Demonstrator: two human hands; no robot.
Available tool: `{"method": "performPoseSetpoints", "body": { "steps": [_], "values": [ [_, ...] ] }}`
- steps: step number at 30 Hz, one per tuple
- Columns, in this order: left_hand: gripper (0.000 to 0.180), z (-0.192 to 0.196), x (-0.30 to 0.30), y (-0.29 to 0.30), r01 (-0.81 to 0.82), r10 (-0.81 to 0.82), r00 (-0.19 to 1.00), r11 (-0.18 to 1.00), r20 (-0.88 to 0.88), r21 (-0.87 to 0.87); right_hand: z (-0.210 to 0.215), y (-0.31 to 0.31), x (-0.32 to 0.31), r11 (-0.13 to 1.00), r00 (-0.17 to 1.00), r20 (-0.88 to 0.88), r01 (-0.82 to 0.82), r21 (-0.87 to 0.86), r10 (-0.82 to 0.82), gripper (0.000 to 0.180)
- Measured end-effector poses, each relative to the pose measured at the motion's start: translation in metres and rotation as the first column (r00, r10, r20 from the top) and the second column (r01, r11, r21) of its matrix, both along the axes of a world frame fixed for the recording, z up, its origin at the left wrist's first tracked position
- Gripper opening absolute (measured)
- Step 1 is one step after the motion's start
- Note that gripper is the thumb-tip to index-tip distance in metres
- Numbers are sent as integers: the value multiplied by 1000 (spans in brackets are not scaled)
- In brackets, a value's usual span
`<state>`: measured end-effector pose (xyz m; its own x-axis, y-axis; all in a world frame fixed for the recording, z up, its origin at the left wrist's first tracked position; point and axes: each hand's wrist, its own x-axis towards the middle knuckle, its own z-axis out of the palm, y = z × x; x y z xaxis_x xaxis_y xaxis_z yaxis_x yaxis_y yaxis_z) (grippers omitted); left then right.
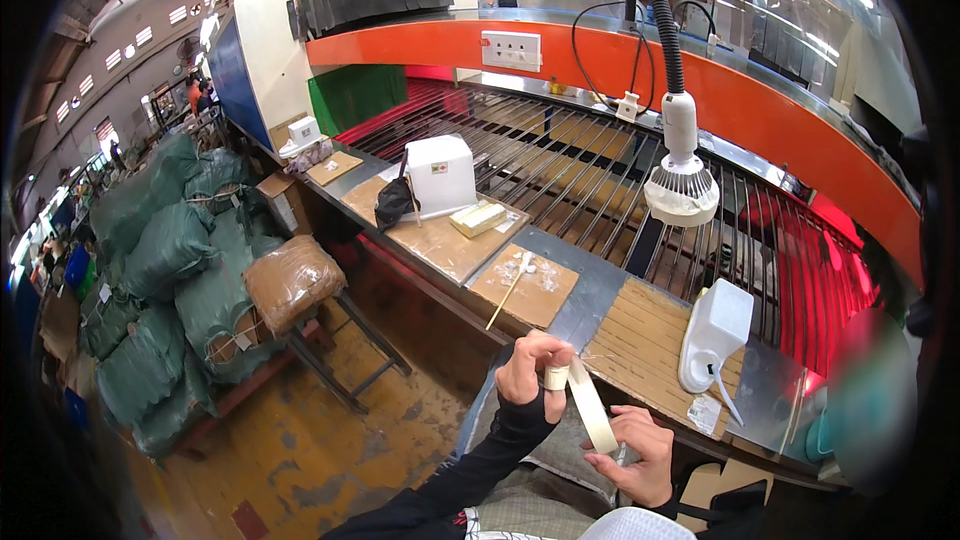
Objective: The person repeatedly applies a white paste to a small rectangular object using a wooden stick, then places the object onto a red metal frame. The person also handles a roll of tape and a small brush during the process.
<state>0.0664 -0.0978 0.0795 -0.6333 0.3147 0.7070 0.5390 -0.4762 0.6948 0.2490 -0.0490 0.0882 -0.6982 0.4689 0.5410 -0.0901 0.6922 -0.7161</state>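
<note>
In front of my body, my right hand (640, 450) grips the lower end of a cream roll of masking tape (592, 408), thumb and fingers on its rim. My left hand (530, 370) is closed at the roll's upper end, fingers bent. A short band of the same pale tape (556, 377) shows at its fingers; whether it is wrapped round a finger or pinched is hard to tell. Beyond my hands, a thin stick with a white tip (509, 290) lies on a brown board (553, 298) smeared with white.
A ribbed cardboard sheet (640, 340) bears a white plastic container (722, 325) lying at the right. Further left stand a white tub (440, 175) and a black pouch (396, 202). A lamp (680, 185) hangs over metal rods. Green sacks (215, 280) and a wrapped parcel (292, 280) are piled left.
</note>
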Motion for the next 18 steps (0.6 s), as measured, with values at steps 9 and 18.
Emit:
{"method": "performPoseSetpoints", "body": {
  "steps": [9,18],
  "values": [
    [23,6,-1,0,-49,47,980,999,-194,-4,20,-10,-5,999,999,-40,17,-40,-19,26],
    [24,15,-30,-2,190,-142,947,971,288,-148,4,-1,-27,979,981,-131,160,129,-143,25]
  ]
}}
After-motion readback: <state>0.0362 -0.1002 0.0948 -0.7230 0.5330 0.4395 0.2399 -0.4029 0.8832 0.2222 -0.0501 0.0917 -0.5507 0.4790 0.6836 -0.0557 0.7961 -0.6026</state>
